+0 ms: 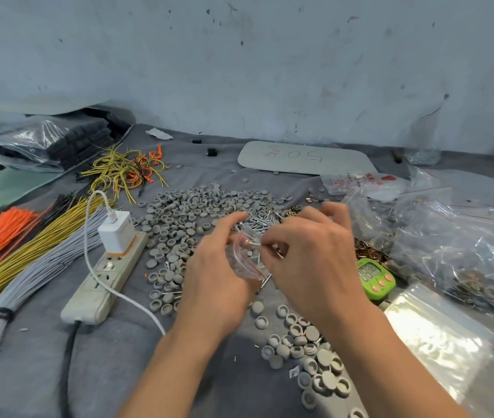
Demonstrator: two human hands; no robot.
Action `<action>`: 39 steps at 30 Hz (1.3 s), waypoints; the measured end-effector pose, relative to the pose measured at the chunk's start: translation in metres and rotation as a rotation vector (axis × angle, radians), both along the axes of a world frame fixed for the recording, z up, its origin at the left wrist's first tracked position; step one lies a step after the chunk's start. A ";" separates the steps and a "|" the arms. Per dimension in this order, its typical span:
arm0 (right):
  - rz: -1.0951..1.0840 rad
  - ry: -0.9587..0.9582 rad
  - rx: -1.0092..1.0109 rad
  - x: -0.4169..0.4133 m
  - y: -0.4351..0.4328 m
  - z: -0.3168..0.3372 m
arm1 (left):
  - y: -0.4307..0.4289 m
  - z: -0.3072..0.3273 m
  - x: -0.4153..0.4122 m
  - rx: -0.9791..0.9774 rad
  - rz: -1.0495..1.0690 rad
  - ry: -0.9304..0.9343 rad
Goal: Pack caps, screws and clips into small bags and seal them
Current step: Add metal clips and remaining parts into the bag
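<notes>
Head view: left fingers (230, 221) grip small clear bag (247, 257) with red zip strip; right fingers (269, 241) pinch bag's mouth. Left hand (218, 273) and right hand (312, 260) close together above counter (125, 372), just over screws (259, 221). Grey caps (191, 206) spread beyond hands, more near right forearm. Copper clips (368, 250) right of hands, beside green timer (376, 277). Power strip (103, 279) and wire bundles (37, 245) on left; filled bags (466, 251) on right.
</notes>
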State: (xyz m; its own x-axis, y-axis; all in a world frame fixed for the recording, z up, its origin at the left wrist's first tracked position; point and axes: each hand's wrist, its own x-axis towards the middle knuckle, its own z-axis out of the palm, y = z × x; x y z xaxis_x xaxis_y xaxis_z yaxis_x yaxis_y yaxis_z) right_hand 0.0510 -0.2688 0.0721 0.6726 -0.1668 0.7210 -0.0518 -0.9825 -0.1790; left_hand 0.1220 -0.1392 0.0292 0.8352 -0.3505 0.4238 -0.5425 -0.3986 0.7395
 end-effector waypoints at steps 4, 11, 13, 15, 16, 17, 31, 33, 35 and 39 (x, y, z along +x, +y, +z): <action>0.137 0.015 0.019 0.007 0.004 -0.006 | 0.000 0.000 0.001 -0.019 -0.010 -0.005; -0.133 0.130 0.279 0.010 -0.026 -0.011 | 0.004 -0.003 0.010 -0.150 0.025 0.028; -0.189 0.382 0.219 0.013 -0.029 -0.017 | 0.005 -0.004 0.013 -0.227 0.045 0.036; -0.184 0.563 0.159 0.017 -0.028 -0.026 | 0.006 -0.003 0.014 -0.269 0.068 0.044; -0.179 0.626 0.125 0.019 -0.026 -0.030 | 0.007 -0.002 0.015 -0.278 0.073 0.044; -0.174 0.673 0.097 0.021 -0.024 -0.034 | 0.008 -0.002 0.015 -0.284 0.073 0.044; 0.124 -0.035 0.789 0.012 -0.015 -0.012 | 0.006 -0.003 0.013 -0.189 0.027 0.004; 0.297 -0.086 1.018 0.010 -0.008 -0.002 | 0.004 -0.002 0.009 -0.157 0.015 0.027; 0.433 -0.041 1.100 0.007 -0.003 0.004 | 0.003 -0.001 0.007 -0.138 0.010 0.039; 0.447 0.151 1.035 0.006 0.003 0.003 | 0.003 0.002 0.004 -0.149 -0.023 0.046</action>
